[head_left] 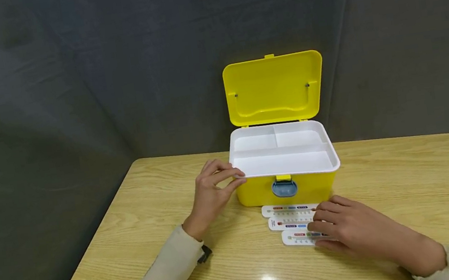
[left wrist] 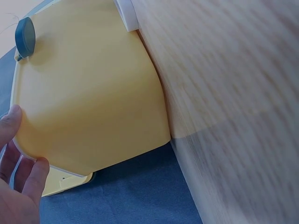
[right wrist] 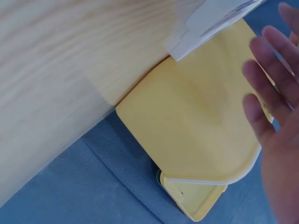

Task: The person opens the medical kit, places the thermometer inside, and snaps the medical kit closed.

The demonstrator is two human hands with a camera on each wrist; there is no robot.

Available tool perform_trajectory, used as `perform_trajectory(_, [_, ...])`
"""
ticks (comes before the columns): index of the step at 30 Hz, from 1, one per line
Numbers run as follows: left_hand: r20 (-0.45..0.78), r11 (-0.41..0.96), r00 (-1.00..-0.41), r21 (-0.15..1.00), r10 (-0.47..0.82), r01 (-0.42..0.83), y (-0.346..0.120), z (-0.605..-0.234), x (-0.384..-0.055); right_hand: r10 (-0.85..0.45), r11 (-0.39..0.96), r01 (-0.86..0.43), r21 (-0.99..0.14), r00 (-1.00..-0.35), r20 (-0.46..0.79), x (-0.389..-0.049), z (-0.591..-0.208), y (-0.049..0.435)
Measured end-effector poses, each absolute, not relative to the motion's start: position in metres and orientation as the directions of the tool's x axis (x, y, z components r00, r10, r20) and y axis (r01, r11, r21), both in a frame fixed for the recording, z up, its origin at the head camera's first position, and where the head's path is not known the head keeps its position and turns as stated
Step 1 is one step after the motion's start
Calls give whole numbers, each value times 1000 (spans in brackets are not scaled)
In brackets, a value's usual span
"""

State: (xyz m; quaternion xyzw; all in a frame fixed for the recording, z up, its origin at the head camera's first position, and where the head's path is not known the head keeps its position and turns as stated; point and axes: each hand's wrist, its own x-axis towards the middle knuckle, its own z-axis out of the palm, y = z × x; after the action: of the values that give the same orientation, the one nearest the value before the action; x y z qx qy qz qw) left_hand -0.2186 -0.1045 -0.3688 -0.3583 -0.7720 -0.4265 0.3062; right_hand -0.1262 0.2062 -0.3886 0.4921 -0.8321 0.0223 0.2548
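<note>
The yellow storage box, lid raised, stands on the wood-grained bench, long axis left-to-right, latch facing the person; three white thermometers lie parallel before it. The left hand pinches its near-left rim; the right hand, fingers loosely spread, holds nothing. Dark cloth hangs behind.

Bright yellow, plain white, streaked tan

The rectangular yellow plastic box is one solid colour, matched by its flat yellow lid. Its shallow divided plastic tray is all white; the oval plastic latch is blue-grey. Three slim white strips carry red, blue and dark purple blocks and fine printed marks. Wavy grain runs through the light tan wooden counter. The long cloth sleeves are beige.
</note>
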Motion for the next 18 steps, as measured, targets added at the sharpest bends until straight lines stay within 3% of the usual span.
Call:
perform_trajectory(9, [794,377,-530,413,297,829,-104,-369,-219,-808,549,-828,117,-489,330,-124,-392,206])
perform_trajectory(18, [790,366,-534,421,302,830,-105,-369,-219,-821,515,-855,69,-469,325,-124,-393,207])
